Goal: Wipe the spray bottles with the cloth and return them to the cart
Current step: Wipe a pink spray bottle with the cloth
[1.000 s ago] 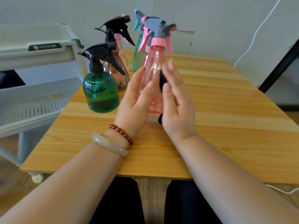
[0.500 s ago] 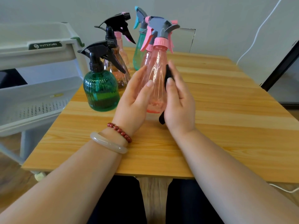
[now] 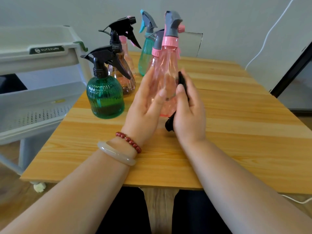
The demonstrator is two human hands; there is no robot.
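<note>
Wood table [image 3: 236, 115] — pink bottle [image 3: 167, 70] btwn hands: left hand [image 3: 145, 105] curled round it, right hand [image 3: 189, 115] pinching cloth [image 3: 169, 124].

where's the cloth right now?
Head view, centre: the black cloth is in the right hand, pressed to the right side of the pink bottle that the left hand holds, right of the green bottle on the table.

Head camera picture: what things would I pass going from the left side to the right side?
White cart → green bottle → left hand → pink bottle it holds → right hand gripping the black cloth → black frame.
</note>
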